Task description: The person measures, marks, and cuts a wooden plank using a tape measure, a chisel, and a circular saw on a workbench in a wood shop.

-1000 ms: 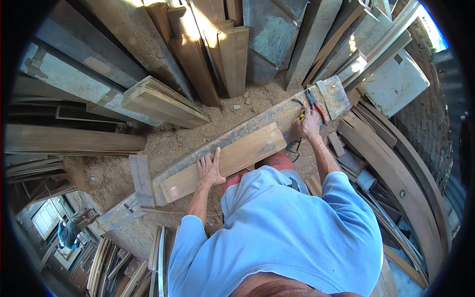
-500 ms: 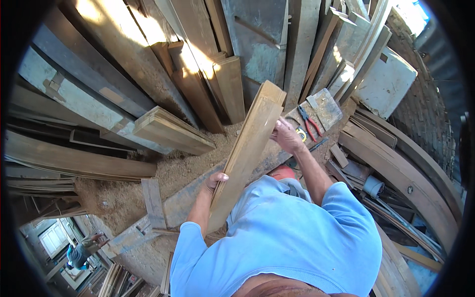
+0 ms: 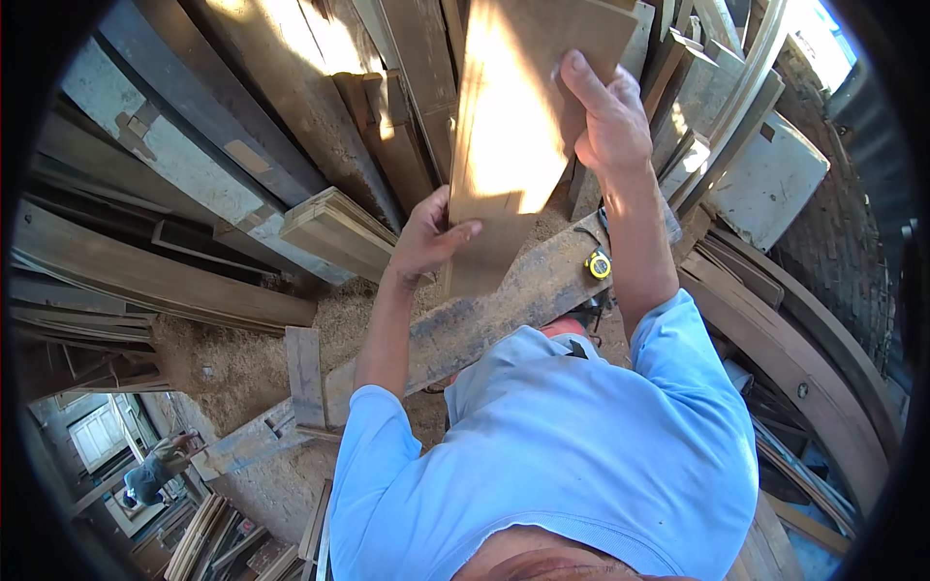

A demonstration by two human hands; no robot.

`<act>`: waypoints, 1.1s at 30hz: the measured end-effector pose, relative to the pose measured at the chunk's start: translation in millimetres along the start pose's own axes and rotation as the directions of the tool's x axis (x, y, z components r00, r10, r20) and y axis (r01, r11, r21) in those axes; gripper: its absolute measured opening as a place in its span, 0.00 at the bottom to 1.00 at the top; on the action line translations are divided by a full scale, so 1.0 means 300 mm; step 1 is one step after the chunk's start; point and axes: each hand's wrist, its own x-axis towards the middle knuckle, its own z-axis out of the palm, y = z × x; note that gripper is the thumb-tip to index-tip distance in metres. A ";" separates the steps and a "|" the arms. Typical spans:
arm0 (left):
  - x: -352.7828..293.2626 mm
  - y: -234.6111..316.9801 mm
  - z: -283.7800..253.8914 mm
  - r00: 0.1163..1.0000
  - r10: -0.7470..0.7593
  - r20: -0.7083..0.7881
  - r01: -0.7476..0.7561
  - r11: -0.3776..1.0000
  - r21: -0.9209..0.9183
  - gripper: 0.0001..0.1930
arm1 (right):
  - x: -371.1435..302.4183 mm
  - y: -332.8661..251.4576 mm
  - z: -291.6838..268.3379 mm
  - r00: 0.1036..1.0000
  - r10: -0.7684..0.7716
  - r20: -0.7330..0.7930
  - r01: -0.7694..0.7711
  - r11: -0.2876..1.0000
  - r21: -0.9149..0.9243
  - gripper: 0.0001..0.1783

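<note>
Both left hand [image 3: 426, 239] and right hand [image 3: 617, 124] grip the sunlit board [image 3: 511, 121]; a slackened thumb could let it drop.

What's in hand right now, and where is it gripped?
A wooden board, possibly several stacked: the left hand grips its left edge toward the near end, the right hand its right edge toward the far end.

sawdust [image 3: 208, 373] covers the floor [image 3: 281, 499] toward eight o'clock; a white panelled door [image 3: 97, 438] shows farther out that way. dusty boards [image 3: 208, 111] lean at ten o'clock, and sunlight [image 3: 300, 34] streaks upright planks [image 3: 281, 121] at eleven. a rough brick-like wall [image 3: 823, 198] stands between two and three, below bright daylight [image 3: 819, 34] at two.
</note>
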 end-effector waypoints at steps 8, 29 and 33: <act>-0.138 -0.483 -0.091 0.909 -0.013 -0.417 0.123 0.964 0.238 0.25 | 0.057 0.173 -0.114 0.997 -0.047 -0.067 0.002 0.840 -0.543 0.23; -0.379 -0.731 0.065 0.794 -0.482 -0.371 0.607 0.668 0.431 0.32 | -0.121 0.825 -0.926 0.871 0.270 -0.410 -0.412 -0.052 -0.910 0.36; -0.279 -0.680 0.031 0.796 -0.498 -0.345 0.605 0.639 0.474 0.32 | -0.087 0.785 -0.959 0.832 0.390 -0.394 -0.385 -0.105 -0.917 0.33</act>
